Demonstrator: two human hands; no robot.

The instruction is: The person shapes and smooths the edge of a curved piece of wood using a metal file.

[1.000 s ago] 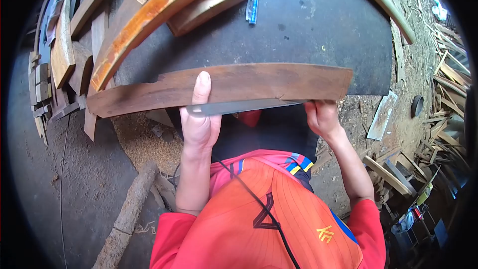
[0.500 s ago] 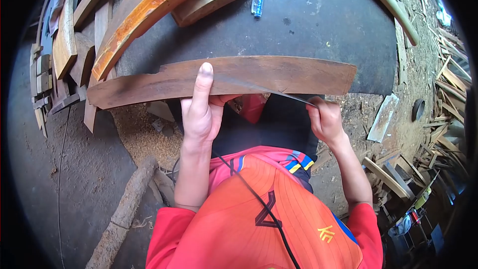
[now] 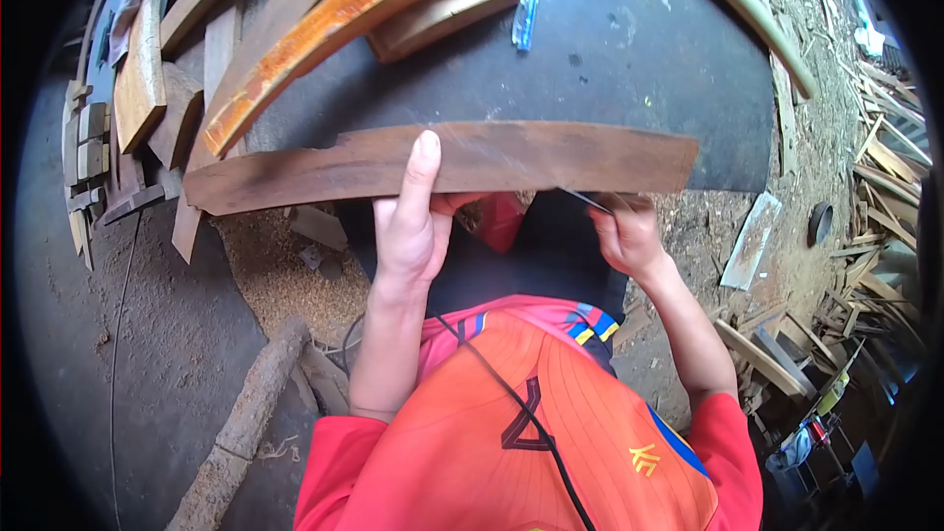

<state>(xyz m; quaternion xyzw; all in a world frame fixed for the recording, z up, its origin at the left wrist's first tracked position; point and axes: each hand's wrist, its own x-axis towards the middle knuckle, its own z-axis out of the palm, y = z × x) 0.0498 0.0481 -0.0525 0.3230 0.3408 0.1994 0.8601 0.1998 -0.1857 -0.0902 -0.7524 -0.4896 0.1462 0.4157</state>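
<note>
A long, gently curved plank of dark brown wood (image 3: 551, 157) lies crosswise in front of me, over the near side of the dark work surface. My left hand (image 3: 413, 221) is closed on its lower edge, thumb up across the front face and fingers out of sight behind. To the right, my right hand (image 3: 627, 236) is closed around a thin, slender metal tool (image 3: 587, 200) at the plank's lower edge. Only a short stretch of the tool shows; the plank hides its far end, and I cannot make out its kind.
Curved wooden pieces (image 3: 324, 39) are heaped at the upper left of the dark work surface (image 3: 678, 59), with a blue pen (image 3: 528, 0) near them. A pale curved rod (image 3: 737, 10) lies at the right. Sawdust (image 3: 275, 265), a log (image 3: 246, 413) and scrap wood (image 3: 777, 364) surround me.
My right hand and the metal tool have shifted left and slightly down, and less of the tool shows now. The plank stays in my left hand, a little lower in view.
</note>
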